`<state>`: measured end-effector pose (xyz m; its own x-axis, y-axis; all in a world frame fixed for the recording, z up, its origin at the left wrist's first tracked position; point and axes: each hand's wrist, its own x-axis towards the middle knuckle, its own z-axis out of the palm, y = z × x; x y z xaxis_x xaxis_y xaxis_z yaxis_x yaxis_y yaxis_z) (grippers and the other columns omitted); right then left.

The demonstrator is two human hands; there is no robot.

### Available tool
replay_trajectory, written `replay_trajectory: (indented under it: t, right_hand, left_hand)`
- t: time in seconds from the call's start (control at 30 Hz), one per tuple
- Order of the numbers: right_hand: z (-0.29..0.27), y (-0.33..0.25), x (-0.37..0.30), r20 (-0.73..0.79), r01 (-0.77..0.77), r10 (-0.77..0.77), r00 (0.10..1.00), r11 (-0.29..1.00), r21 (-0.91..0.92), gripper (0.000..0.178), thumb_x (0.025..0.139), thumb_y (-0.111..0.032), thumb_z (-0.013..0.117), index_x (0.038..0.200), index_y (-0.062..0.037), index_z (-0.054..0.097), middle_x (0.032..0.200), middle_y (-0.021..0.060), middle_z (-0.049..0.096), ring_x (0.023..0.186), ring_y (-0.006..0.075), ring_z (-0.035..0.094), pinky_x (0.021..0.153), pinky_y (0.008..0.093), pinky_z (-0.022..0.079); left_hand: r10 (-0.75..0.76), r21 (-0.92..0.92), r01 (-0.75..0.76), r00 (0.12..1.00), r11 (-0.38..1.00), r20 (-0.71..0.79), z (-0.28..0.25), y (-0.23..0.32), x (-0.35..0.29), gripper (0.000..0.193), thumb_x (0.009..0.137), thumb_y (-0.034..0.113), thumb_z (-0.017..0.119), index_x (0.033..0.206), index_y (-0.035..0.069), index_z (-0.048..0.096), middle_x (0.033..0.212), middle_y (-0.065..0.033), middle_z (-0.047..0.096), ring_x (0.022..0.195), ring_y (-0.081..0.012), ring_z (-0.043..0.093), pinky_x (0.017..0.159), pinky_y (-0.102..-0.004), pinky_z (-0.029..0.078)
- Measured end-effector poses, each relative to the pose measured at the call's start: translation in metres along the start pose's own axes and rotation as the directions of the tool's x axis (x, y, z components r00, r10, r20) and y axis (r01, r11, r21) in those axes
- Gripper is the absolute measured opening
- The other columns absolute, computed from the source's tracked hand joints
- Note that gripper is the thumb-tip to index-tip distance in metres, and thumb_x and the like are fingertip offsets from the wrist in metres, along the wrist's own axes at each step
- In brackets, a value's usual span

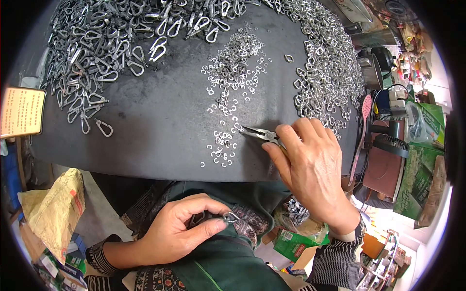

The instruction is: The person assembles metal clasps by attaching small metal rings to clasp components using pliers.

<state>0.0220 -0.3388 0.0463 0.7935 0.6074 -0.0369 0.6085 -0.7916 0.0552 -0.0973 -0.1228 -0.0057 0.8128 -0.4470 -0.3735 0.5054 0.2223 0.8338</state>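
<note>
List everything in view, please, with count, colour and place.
Table: one, dark grey, centre.
Snap hooks: many, silver, table's upper left.
Open rings: many, silver, table's middle.
Metal links: many, silver, table's right.
Pliers: one, silver, centre-right.
Metal piece: one, silver, lower centre.
Lettered panel: one, yellow, left edge.
Long implement: one, pink, right of table.
Bag: one, yellowish, lower left.
Clutter: uncounted, mixed, right side.
Garment: one, green, bottom centre.
Left hand: one, bare, lower centre, holding metal piece.
Right hand: one, bare, centre-right, holding pliers.
</note>
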Motion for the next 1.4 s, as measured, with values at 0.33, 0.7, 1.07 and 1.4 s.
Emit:
replay_trajectory:
  t: [0.33,0.7,1.07,1.4]
  right_hand:
    - [-0.001,-0.003,0.003,0.012,-0.007,0.008,1.0,0.999,-0.054,0.024,0.08,-0.026,0.075,0.081,-0.008,0.059,0.077,0.0073,0.05,0.077,0.0242,0.053,0.067,0.0374,0.04]
    - [-0.002,0.012,0.006,-0.071,0.056,-0.061,0.996,0.995,-0.082,0.023,0.079,-0.024,0.075,0.086,-0.0082,0.059,0.084,0.0081,0.049,0.082,0.0253,0.051,0.071,0.039,0.038]
    - [-0.001,0.02,0.009,-0.06,0.168,-0.17,0.984,0.985,-0.036,0.025,0.075,-0.023,0.076,0.086,-0.0103,0.058,0.083,0.0056,0.047,0.081,0.0232,0.05,0.07,0.0371,0.037]
    - [-0.006,0.031,0.01,-0.05,0.163,-0.167,0.985,0.984,-0.074,0.027,0.073,-0.022,0.078,0.088,-0.0098,0.059,0.085,0.0056,0.049,0.085,0.0235,0.052,0.074,0.0382,0.039]
  left_hand:
    - [0.021,-0.026,-0.022,1.0,0.999,-0.021,-0.001,-0.004,0.0,0.016,0.093,0.003,0.064,0.108,-0.002,0.067,0.1,-0.0066,0.068,0.09,-0.0088,0.06,0.079,-0.024,0.047]
    - [-0.04,-0.043,0.038,0.998,0.998,-0.041,-0.003,-0.001,0.001,0.02,0.092,0.007,0.068,0.109,-0.002,0.067,0.101,-0.0059,0.069,0.09,-0.007,0.061,0.078,-0.0219,0.048]
    - [-0.054,-0.023,0.054,0.998,0.998,-0.029,-0.003,-0.002,0.003,0.021,0.091,0.007,0.068,0.109,-0.004,0.067,0.103,-0.009,0.069,0.096,-0.0118,0.063,0.085,-0.0262,0.049]
    - [-0.105,-0.049,0.103,0.994,0.993,-0.037,0.0,0.0,0.006,0.021,0.091,0.008,0.069,0.108,-0.004,0.067,0.104,-0.0099,0.07,0.097,-0.0133,0.064,0.087,-0.027,0.049]
